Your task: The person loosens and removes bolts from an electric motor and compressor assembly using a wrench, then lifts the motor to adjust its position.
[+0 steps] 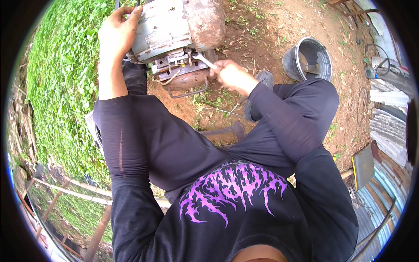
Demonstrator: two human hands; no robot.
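Note:
A worn grey and rust-brown machine [161, 26], perhaps a motor or engine, stands on the ground at the top. My left hand [118, 35] is closed on its upper left edge, the fingertips partly hidden. With my right hand [233, 76] I grip a silvery wrench [204, 59], whose head sits at a bolt on the machine's near side. Below that bolt is a metal bracket [185, 70] with a rusty underside. A bent dark metal handle [190, 93] juts from the machine's base toward me. Between my legs a thin metal rod [227, 112] lies on the soil.
A dark bucket [292, 63] with something inside stands right of the machine, near my shoe [265, 79]. Green grass [65, 74] covers the left side. Corrugated sheets [389, 126] and a dark flat panel [363, 167] line the right, with a loose cable [384, 54] above them.

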